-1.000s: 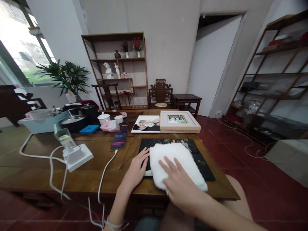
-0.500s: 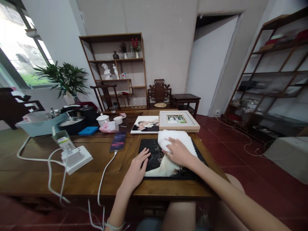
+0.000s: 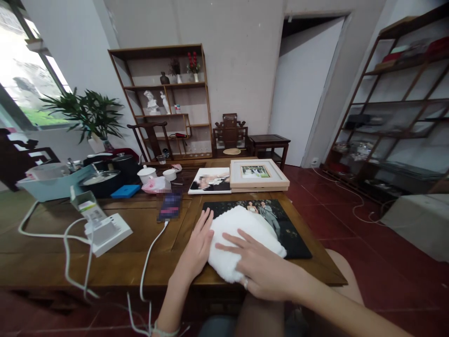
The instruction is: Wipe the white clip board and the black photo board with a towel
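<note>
head view: two bare hands work over a dark photo panel [image 3: 298, 241] lying flat near the close edge of a wooden table [image 3: 115, 269]. the left forearm rises from the bottom, leaning right, with a pale band [image 3: 166, 332] at the wrist. the left hand [image 3: 196, 241] rests along the panel's left side, fingers nearly straight, close together and pointing away from the person; it is unclenched and grasps nothing, its inner side against a white cloth [image 3: 229, 223]. the right forearm reaches in from the lower right. the right hand [image 3: 257, 264] lies palm down on the cloth, fingers spread and pointing left, a ring [image 3: 246, 283] showing on the near side. it presses with an open palm instead of clenching; whether the near fingertips pinch the cloth, i cannot tell.

the cloth, loosely rounded, covers the panel's near left part and laps over its near edge. half a second ago it sat at the far right, clear of the left hand, with the panel's pale dress area uncovered. now that area is hidden, and two standing figures show at the far side. the left fingers have drawn together.

beyond the panel are a white print [image 3: 225, 177] and a frame [image 3: 282, 177], side by side; a phone [image 3: 170, 207] lies to the left.
</note>
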`<state>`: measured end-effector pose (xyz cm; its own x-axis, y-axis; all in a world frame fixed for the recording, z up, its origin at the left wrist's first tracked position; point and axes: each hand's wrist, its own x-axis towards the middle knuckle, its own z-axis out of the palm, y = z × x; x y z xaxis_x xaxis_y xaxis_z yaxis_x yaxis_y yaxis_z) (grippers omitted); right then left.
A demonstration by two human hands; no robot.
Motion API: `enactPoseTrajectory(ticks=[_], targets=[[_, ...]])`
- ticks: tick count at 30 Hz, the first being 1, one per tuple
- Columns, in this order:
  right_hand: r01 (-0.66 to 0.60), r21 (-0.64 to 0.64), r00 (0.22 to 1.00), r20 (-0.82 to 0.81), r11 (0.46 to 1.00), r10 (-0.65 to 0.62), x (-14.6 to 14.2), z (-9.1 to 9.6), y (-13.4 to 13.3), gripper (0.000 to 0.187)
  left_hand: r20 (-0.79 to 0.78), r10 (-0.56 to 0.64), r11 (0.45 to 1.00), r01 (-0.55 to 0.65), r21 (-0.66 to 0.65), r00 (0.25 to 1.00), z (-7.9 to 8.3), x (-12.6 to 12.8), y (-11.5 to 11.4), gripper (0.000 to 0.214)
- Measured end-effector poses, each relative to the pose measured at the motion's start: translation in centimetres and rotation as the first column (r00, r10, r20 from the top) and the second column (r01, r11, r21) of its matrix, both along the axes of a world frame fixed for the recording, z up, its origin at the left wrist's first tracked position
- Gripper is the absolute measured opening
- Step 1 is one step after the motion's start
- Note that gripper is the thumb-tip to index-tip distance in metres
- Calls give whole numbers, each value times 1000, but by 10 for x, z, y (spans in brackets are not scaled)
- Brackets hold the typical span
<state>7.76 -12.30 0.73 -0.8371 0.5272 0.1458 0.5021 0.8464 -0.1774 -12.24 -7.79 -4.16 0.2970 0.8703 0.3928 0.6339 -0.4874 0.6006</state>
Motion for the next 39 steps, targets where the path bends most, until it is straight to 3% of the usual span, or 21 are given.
enactPoseTrajectory(ticks=[3,6,9,12,15,19,22,25,28,32,37,39], targets=[[47,-61,998,-39,997,-50,15,1,-10,21,-48,8,1000,-9,-19,999,0,0,0,48],[277,-81,958,-58,958,-282,31,-2,-5,21,-120,-11,1000,13,9,993,-1,1,2,45],[457,-46,888,-38,888,-459,41,-5,16,22,-166,-19,997,32,75,986,-3,1,4,38],[533,-11,846,-33,846,-533,40,-4,47,25,-162,-10,991,31,128,987,-4,2,6,34],[534,7,844,-51,845,-533,22,-2,76,31,-158,-11,990,33,140,987,-6,1,7,34],[433,22,899,-82,901,-430,-20,-4,102,35,-175,-3,989,29,146,985,-7,1,7,34],[352,26,933,-96,936,-348,-45,-5,109,39,-203,25,988,6,154,979,-7,1,6,35],[313,42,946,-105,949,-307,-49,-6,106,39,-215,35,989,-3,146,976,-6,1,6,35],[362,21,930,-77,932,-360,-28,-8,101,36,-204,12,991,16,135,979,-5,1,6,35],[457,-18,889,-37,889,-457,21,-13,99,33,-175,-11,993,31,113,985,-6,1,6,35],[641,11,768,-30,768,-640,74,-19,99,31,-145,-13,993,29,111,989,-6,1,6,34],[636,57,772,-46,770,-634,82,-21,92,28,-137,-9,993,25,117,991,-6,1,6,33]])
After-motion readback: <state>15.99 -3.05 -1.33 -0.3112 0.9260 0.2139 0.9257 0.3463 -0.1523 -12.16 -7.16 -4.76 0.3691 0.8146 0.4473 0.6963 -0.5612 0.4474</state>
